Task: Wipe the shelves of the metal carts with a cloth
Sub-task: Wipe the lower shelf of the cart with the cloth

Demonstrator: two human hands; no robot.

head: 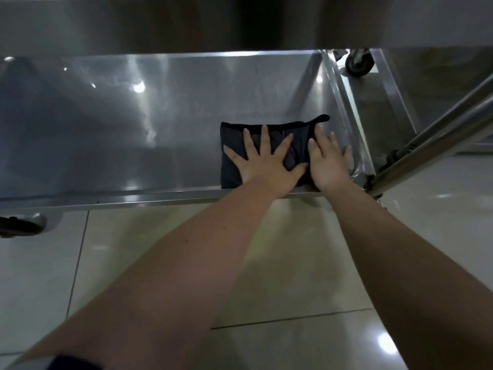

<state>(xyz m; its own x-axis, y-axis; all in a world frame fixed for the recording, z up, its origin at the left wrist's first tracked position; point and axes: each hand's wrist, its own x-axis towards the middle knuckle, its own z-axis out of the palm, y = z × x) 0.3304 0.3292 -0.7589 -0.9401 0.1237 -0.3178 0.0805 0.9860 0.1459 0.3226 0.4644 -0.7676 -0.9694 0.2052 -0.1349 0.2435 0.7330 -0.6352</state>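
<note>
Now pressing a folded dark cloth (233,134) onto the near right corner of the metal cart's lower shelf (133,129), left hand (264,161) and right hand (329,161) side by side, fingers straight, spread, gripping nothing, probably for even wiping pressure.

- The folded cloth (232,134) is dark charcoal, close to black, with a darker edge along its far side and a thin purple streak near its middle.
- The cart shelf (133,129) is brushed silver-grey steel, shaded bluish-dark toward the left and dotted with white light glints.
- The floor tiles (293,263) are pale cream to light grey and glossy, crossed by thin dark grout lines.
- The caster wheel (358,62) at the far right is black in a silver bracket.
- The cart's tubes (440,129) are polished silver.
- A sleeve (66,363) at the lower left is dark navy.
</note>
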